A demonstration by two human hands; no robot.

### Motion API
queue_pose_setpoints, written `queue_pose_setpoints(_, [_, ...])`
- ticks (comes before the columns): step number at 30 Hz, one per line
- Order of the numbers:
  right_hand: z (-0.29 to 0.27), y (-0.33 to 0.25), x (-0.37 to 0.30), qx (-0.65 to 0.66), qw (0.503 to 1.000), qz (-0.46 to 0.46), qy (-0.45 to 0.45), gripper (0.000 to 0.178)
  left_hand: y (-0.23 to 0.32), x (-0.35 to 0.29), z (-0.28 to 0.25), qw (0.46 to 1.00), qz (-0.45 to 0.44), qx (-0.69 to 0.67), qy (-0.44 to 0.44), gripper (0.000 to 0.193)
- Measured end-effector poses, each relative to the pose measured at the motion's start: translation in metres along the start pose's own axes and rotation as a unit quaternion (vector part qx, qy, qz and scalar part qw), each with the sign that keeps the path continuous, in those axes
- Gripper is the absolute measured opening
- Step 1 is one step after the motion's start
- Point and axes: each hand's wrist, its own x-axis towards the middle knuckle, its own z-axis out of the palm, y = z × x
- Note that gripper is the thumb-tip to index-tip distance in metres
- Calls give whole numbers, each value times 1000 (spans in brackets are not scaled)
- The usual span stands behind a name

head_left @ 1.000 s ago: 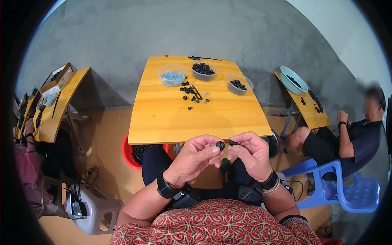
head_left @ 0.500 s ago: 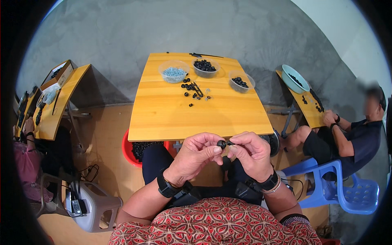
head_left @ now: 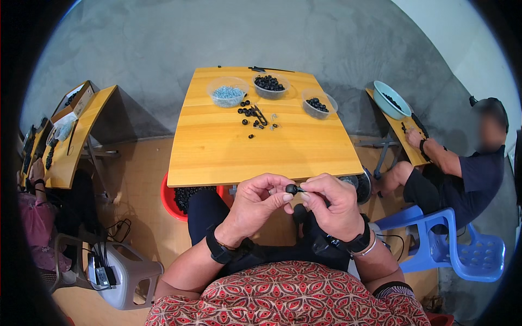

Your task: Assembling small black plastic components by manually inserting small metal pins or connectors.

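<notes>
Above my lap, just off the table's near edge, my left hand [head_left: 254, 202] pinches a small round black part [head_left: 291, 189] between thumb and fingers. My right hand [head_left: 333, 204] has its thumb and fingertips closed at the right side of that part, on a tiny dark piece whose kind I cannot make out. On the wooden table [head_left: 261, 157] lie several loose black round parts [head_left: 244, 121] and black thread snips [head_left: 261, 116]. Three clear tubs stand farther back: one with light blue pieces [head_left: 228, 93], two with black parts [head_left: 268, 83].
Under the table's left side stands a red basin [head_left: 168, 200] of black parts. At right, a co-worker's hand [head_left: 415, 139] is at a side table near a teal basin [head_left: 384, 88]; a blue plastic chair [head_left: 478, 261] stands there. A grey stool [head_left: 128, 271] is at left.
Both my hands have shifted slightly left with the black part, and the right fingertips press closer to it. The co-worker at right has reached forward over the side table.
</notes>
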Motion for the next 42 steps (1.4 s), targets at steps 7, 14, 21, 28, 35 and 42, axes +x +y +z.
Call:
queue_pose_setpoints(7, [1, -6, 1, -59, 998, -1, -6, 13, 0, -2, 1, 996, 38, 81, 14, 18])
queue_pose_setpoints(14, [5, -2, -3, 37, 997, 66, -26, 8, 1, -2, -1, 989, 75, 124, 5, 18])
queue_pose_setpoints(21, [-4, 3, 4, 141, 984, 57, -94, 7, 5, -4, -4, 996, 12, 86, -26, 17])
queue_pose_setpoints(28, [-8, 3, 12, 126, 981, -33, -145, 6, 3, -5, -5, 999, -32, 8, -41, 15])
queue_pose_setpoints(35, [-8, 7, 4, 169, 969, 101, -147, 13, 3, -3, -1, 999, -12, 39, -11, 14])
queue_pose_setpoints(42, [-14, 9, 3, 217, 952, 124, -179, 12, 5, -1, 4, 993, 46, 100, -31, 16])
